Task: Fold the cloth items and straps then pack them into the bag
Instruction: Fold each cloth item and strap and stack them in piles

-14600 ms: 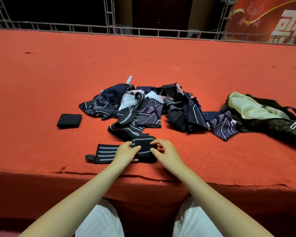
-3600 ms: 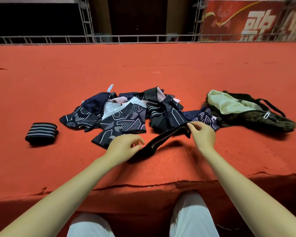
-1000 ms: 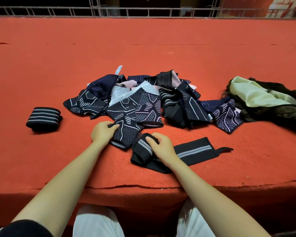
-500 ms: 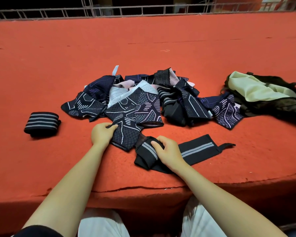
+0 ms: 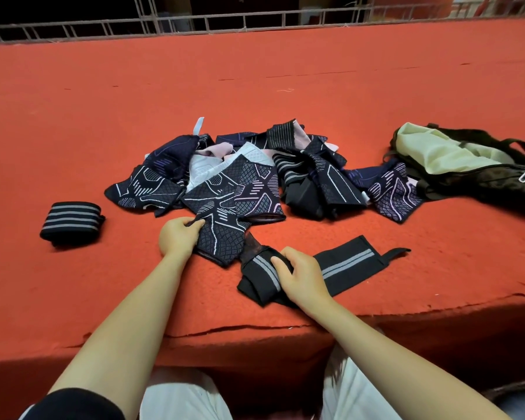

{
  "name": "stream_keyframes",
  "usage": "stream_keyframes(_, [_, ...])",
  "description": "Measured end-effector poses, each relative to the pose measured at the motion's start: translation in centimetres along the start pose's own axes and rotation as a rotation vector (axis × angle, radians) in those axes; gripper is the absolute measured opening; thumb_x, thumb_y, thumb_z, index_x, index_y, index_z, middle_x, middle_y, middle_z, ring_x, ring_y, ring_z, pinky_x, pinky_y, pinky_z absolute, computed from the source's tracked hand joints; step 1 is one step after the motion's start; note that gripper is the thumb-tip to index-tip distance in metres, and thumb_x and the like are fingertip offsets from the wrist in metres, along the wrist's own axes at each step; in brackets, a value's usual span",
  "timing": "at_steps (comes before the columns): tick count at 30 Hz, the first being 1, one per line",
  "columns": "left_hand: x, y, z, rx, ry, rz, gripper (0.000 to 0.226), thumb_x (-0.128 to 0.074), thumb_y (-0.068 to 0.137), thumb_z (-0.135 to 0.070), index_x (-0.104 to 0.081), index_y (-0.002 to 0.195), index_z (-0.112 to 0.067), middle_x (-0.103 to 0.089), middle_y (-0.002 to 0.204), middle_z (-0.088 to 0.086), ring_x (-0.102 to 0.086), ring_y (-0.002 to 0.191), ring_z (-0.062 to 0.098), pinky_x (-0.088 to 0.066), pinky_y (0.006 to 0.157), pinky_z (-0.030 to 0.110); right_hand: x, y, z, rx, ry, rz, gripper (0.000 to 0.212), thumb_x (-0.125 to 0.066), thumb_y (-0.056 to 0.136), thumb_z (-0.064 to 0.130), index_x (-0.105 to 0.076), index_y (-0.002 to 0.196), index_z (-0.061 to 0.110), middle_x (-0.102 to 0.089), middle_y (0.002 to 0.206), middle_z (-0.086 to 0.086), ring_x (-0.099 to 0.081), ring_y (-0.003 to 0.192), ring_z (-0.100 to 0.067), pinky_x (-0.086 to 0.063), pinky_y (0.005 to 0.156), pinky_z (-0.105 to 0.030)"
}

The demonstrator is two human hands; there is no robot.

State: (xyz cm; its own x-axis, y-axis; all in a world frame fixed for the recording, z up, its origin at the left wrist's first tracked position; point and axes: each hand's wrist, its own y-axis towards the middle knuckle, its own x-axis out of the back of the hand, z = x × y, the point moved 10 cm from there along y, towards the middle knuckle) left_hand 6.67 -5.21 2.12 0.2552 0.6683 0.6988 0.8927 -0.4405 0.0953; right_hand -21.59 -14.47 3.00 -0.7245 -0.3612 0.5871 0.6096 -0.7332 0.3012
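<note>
A black strap with grey stripes (image 5: pixel 350 263) lies near the front edge, its left end partly rolled. My right hand (image 5: pixel 300 275) grips that rolled end. My left hand (image 5: pixel 179 236) pinches the corner of a dark patterned cloth (image 5: pixel 222 234) at the front of the pile. The pile of dark patterned cloths (image 5: pixel 255 174) lies just behind both hands. A rolled striped strap (image 5: pixel 70 219) sits alone at the left. The dark bag (image 5: pixel 479 171) with a pale lining lies open at the right.
Everything rests on a red carpeted platform (image 5: pixel 255 86) whose front edge (image 5: pixel 255 328) runs just before my knees. A metal railing (image 5: pixel 255 19) lines the far side.
My hands have hardly moved in the last second. Before that I laid the strap flat and began rolling its left end, while my left hand went to the patterned cloth.
</note>
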Motion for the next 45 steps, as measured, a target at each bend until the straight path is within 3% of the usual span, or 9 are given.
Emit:
stream_keyframes(4, [1.9, 1.4, 2.3, 0.129, -0.098, -0.077, 0.03, -0.065, 0.085, -0.029, -0.072, 0.102, -0.005, -0.07, 0.104, 0.018, -0.063, 0.095, 0.027, -0.04, 0.072, 0.031, 3.4, -2.1, -0.8, 0.002, 0.011, -0.088, 0.037, -0.055, 0.091, 0.02, -0.031, 0.062, 0.017, -0.03, 0.052, 0.008, -0.034, 0.055, -0.01, -0.023, 0.054, -0.026])
stream_keyframes(12, [2.1, 0.6, 1.3, 0.048, 0.033, -0.033, 0.059, -0.066, 0.082, -0.044, -0.052, 0.134, -0.02, -0.052, 0.133, 0.016, -0.047, 0.123, 0.035, -0.04, 0.096, 0.042, 6.9, -2.5, -5.1, -0.121, 0.095, -0.019, 0.021, -0.059, 0.089, 0.028, -0.058, 0.072, 0.017, -0.059, 0.069, 0.006, -0.052, 0.071, -0.009, -0.04, 0.067, -0.03])
stream_keyframes(17, [4.6, -5.1, -4.3, -0.41, 0.177, -0.273, 0.069, -0.066, 0.081, -0.048, -0.04, 0.142, -0.027, -0.024, 0.151, 0.013, -0.015, 0.142, 0.031, -0.017, 0.114, 0.046, 4.7, -0.5, -0.2, 0.019, 0.102, 0.054, 0.011, -0.064, 0.089, 0.015, -0.07, 0.097, 0.012, -0.057, 0.087, 0.012, -0.052, 0.095, -0.011, -0.034, 0.082, -0.01])
stream_keyframes(20, [3.0, -7.8, -6.7, -0.567, -0.022, -0.033, 0.052, -0.057, 0.085, -0.047, -0.051, 0.132, -0.026, -0.048, 0.138, 0.004, -0.04, 0.131, 0.019, -0.028, 0.111, 0.033, 3.8, 0.3, 3.5, 0.178, 0.131, 0.065, 0.017, -0.063, 0.086, 0.02, -0.071, 0.097, 0.01, -0.062, 0.092, 0.005, -0.05, 0.093, -0.007, -0.033, 0.085, -0.008])
stream_keyframes(23, [0.8, -9.4, -6.5, -0.271, -0.381, 0.342, 0.019, -0.055, 0.092, -0.037, -0.062, 0.106, -0.028, -0.065, 0.117, -0.001, -0.062, 0.098, 0.009, -0.049, 0.093, 0.031, 3.0, 1.0, 5.8, 0.279, 0.146, 0.046, 0.02, -0.063, 0.084, 0.023, -0.072, 0.096, 0.009, -0.063, 0.092, 0.006, -0.052, 0.092, -0.009, -0.036, 0.087, -0.013])
stream_keyframes(26, [1.2, -11.8, -6.1, -0.213, -0.621, 0.449, 0.012, -0.052, 0.095, -0.011, -0.062, 0.098, -0.017, -0.067, 0.084, -0.006, -0.062, 0.071, 0.004, -0.053, 0.064, 0.02, 1.9, 1.7, 6.4, 0.253, 0.137, 0.038, 0.018, -0.064, 0.086, 0.021, -0.072, 0.1, 0.011, -0.068, 0.097, -0.001, -0.057, 0.096, -0.019, -0.04, 0.089, -0.024])
stream_keyframes(33, [5.4, -10.3, -1.7, -0.094, -0.599, 0.182, 0.019, -0.057, 0.088, 0.004, -0.053, 0.087, -0.015, -0.056, 0.07, 0.006, -0.055, 0.044, 0.003, -0.047, 0.05, 0.014, -0.1, 1.5, 6.1, 0.246, -0.04, 0.096, 0.039, -0.061, 0.084, 0.036, -0.061, 0.12, 0.021, -0.064, 0.114, 0.002, -0.054, 0.109, -0.018, -0.041, 0.097, -0.034])
stream_keyframes(37, [8.5, -9.6, 1.5, -0.076, -0.516, -0.008, 0.018, -0.06, 0.073, -0.012, -0.054, 0.084, -0.025, -0.059, 0.079, -0.003, -0.055, 0.072, 0.015, -0.049, 0.07, 0.035, 0.2, 0.8, 5.6, 0.276, -0.118, 0.105, 0.033, -0.062, 0.088, 0.03, -0.061, 0.12, 0.022, -0.064, 0.107, 0.002, -0.054, 0.107, -0.02, -0.041, 0.095, -0.041])
stream_keyframes(45, [11.9, -9.4, 6.8, -0.039, -0.173, -0.155, 0.02, -0.056, 0.081, -0.003, -0.058, 0.098, -0.012, -0.062, 0.09, 0.006, -0.054, 0.084, 0.025, -0.039, 0.072, 0.033, 0.7, -0.4, 0.1, 0.183, -0.428, 0.246, 0.035, -0.056, 0.09, 0.038, -0.056, 0.124, 0.027, -0.058, 0.118, 0.004, -0.047, 0.117, -0.019, -0.035, 0.095, -0.034])
